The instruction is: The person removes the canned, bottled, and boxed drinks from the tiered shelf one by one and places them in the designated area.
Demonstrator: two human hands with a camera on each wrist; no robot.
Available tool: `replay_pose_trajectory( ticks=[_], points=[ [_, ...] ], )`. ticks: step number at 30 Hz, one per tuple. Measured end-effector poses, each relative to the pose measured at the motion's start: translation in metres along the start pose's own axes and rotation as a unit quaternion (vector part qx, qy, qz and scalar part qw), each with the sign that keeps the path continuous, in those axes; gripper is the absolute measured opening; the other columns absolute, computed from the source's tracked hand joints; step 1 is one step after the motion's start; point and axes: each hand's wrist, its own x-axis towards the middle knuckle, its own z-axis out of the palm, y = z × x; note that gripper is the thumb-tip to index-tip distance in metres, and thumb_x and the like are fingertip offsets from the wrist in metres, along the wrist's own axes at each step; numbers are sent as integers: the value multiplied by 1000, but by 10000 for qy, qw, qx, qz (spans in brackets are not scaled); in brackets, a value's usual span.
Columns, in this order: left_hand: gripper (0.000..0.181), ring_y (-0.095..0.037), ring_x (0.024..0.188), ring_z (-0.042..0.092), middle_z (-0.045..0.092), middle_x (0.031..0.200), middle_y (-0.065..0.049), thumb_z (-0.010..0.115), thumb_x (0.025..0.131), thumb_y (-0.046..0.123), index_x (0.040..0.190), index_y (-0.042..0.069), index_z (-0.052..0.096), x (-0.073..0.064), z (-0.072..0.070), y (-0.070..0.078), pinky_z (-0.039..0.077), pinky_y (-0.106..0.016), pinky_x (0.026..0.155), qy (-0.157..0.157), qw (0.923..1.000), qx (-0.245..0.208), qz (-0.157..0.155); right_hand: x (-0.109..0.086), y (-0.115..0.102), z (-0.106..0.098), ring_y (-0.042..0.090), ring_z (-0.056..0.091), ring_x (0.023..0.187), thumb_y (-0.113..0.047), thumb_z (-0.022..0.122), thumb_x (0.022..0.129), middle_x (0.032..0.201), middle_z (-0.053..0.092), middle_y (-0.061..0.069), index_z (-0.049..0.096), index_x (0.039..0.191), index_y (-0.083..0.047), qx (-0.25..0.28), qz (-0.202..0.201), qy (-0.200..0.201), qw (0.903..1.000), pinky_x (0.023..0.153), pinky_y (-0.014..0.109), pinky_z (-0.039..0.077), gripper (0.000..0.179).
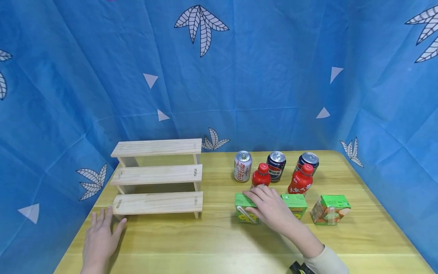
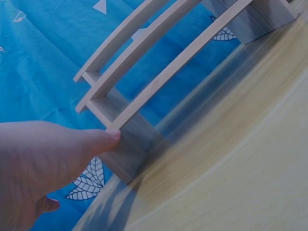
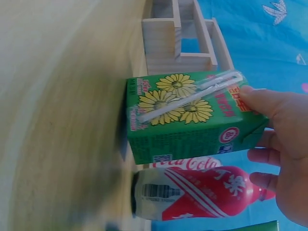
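My right hand (image 1: 272, 209) grips the top of a green drink carton (image 3: 178, 103), thumb on one side and fingers on the other. The carton has yellow flowers and a wrapped straw on its face. It stands upright at the near left of the drinks, close over the table. My left hand (image 1: 99, 239) has its fingers extended at the left end of a three-tier wooden shelf (image 1: 157, 203). In the left wrist view, the thumb touches the corner of the lowest board (image 2: 144, 101). Just behind the held carton is a red-capped bottle (image 1: 261, 176).
A silver Coca-Cola can (image 1: 242, 166) and two dark cans (image 1: 275, 166) stand at the back. Another red bottle (image 1: 301, 179) is right of centre. A second green carton (image 1: 295, 204) is partly behind my right hand; an orange-and-green carton (image 1: 330, 210) stands farther right. Blue cloth (image 1: 219, 87) encloses the table.
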Motion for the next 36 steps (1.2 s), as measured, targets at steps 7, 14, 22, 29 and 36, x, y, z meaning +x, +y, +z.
replay_pose_trajectory(
  ticks=[7, 14, 22, 29, 36],
  points=[
    [83, -54, 145, 2, 17, 153, -38, 39, 100, 56, 152, -4, 16, 1, 0, -2, 13, -75, 110, -10, 10000, 8, 48, -3, 2, -4, 24, 56, 114, -39, 69, 86, 116, 65, 1, 62, 127, -15, -42, -68, -12, 10000, 92, 41, 52, 47],
    [84, -54, 145, 0, 14, 153, -39, 38, 100, 58, 152, -4, 16, 3, -1, -4, 12, -75, 111, -126, 9999, 0, -6, -2, 5, -7, 22, 55, 114, -39, 71, 86, 118, 65, 0, 62, 127, -15, -93, -78, -135, 9998, 89, 39, 52, 49],
    [85, -54, 145, -2, 13, 153, -38, 37, 99, 59, 152, -4, 16, 3, 1, -4, 12, -75, 111, -197, 9998, -17, -32, -3, 7, -11, 23, 55, 116, -41, 71, 85, 120, 66, 1, 62, 128, -15, -13, -63, -269, 9996, 89, 38, 52, 50],
    [82, -55, 144, 3, 16, 152, -39, 39, 100, 56, 152, -4, 19, 5, -1, -3, 13, -77, 109, 23, 9999, 66, 136, -2, 8, -12, 22, 55, 116, -42, 71, 85, 122, 64, 3, 62, 128, -16, 117, -3, -285, 9995, 89, 40, 52, 51],
    [75, -56, 144, 4, 21, 151, -39, 42, 100, 53, 151, -1, 28, 0, -4, -4, 15, -80, 106, 352, 9989, 233, 213, -1, 9, -17, 23, 54, 115, -49, 70, 84, 124, 61, 3, 60, 129, -19, 116, 268, -369, 9989, 90, 43, 52, 55]
  ],
)
